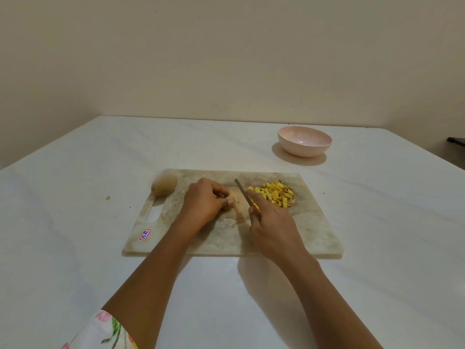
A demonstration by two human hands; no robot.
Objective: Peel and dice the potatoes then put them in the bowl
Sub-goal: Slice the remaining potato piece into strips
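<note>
A worn pale cutting board [226, 238] lies in the middle of the white table. My left hand [205, 201] presses down on a potato piece [230, 202] at the board's centre, mostly hidden under the fingers. My right hand [273, 222] grips a small knife [242, 192] with a red handle, its blade pointing away and resting just right of the piece. A heap of yellow diced potato [275, 193] with some peel lies at the board's far right. A whole unpeeled potato [164, 184] sits on the board's far left corner. The pink bowl [304, 141] stands empty beyond the board.
A small scrap [107, 197] lies on the table [75, 222] left of the board. The wall runs close behind the table's far edge. A dark object [456, 141] shows at the right edge of view.
</note>
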